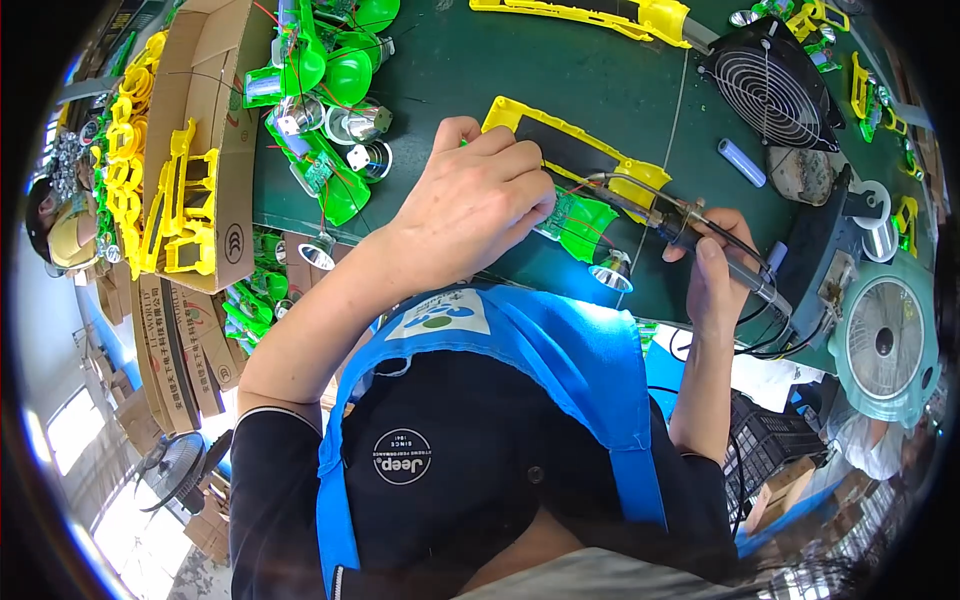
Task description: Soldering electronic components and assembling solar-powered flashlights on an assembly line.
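My right hand (715,262) grips a soldering iron (680,232) with a thin curved tube along it, its tip end pointing left. My left hand (482,195) is closed over a green lamp housing (585,230) with a small circuit board; its curled fingertips hide what they pinch. A shiny reflector (610,274) hangs by wires at the housing's near right, close to the table edge. Just beyond both hands lies a yellow plastic frame (575,152), partly behind the left fingers and the iron.
Green lamp housings (335,75) with wires and reflectors crowd the table's far left, beside a cardboard box (225,130) bearing yellow frames. A black fan (770,85), a blue battery cell (742,162), a solder spool (878,225) and a pale green fan (885,340) stand right.
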### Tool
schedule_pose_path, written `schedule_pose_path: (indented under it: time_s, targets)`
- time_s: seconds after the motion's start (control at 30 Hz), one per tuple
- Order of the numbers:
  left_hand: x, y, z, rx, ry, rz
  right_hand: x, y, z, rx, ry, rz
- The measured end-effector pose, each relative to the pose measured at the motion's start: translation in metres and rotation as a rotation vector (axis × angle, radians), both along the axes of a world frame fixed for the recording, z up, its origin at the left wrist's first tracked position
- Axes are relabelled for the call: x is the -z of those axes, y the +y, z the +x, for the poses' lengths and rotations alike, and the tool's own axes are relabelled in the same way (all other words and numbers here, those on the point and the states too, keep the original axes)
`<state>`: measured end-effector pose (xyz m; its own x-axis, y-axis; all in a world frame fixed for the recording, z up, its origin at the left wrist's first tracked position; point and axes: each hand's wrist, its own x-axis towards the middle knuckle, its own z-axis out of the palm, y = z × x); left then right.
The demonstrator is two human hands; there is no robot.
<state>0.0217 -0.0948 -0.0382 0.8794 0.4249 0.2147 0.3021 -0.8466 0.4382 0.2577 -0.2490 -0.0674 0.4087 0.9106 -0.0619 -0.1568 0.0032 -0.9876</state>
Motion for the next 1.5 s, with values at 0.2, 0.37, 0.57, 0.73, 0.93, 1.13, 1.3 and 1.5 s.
schedule_pose_path:
  time_s: [0.2, 0.37, 0.57, 0.73, 0.93, 1.13, 1.3, 1.5]
  targets:
    - [-0.013, 0.021, -0.007, -0.055, -0.166, -0.204, -0.001, -0.002, -0.004, 0.132, -0.036, 0.048]
    - [-0.016, 0.043, 0.002, -0.043, -0.009, 0.05, -0.012, 0.008, -0.026, 0.075, -0.199, 0.006]
    - [-0.008, 0.053, 0.006, -0.027, 0.064, 0.117, -0.013, 0.029, -0.038, 0.049, -0.2, -0.076]
    - [-0.017, 0.042, -0.002, -0.052, -0.078, -0.079, -0.004, 0.028, -0.033, 0.065, -0.15, -0.054]
    - [-0.012, 0.031, 0.013, -0.295, -0.236, -0.35, 0.003, 0.027, -0.036, 0.094, -0.168, -0.036]
    - [0.006, 0.03, 0.026, -0.384, -0.503, -0.578, 0.002, 0.026, -0.036, 0.09, -0.123, -0.005]
    - [-0.003, 0.031, 0.04, -0.344, -0.391, -0.802, -0.002, 0.027, -0.037, 0.111, -0.103, -0.012]
    - [-0.016, 0.037, 0.05, -0.228, -0.211, -0.697, -0.005, 0.029, -0.04, 0.086, -0.122, -0.04]
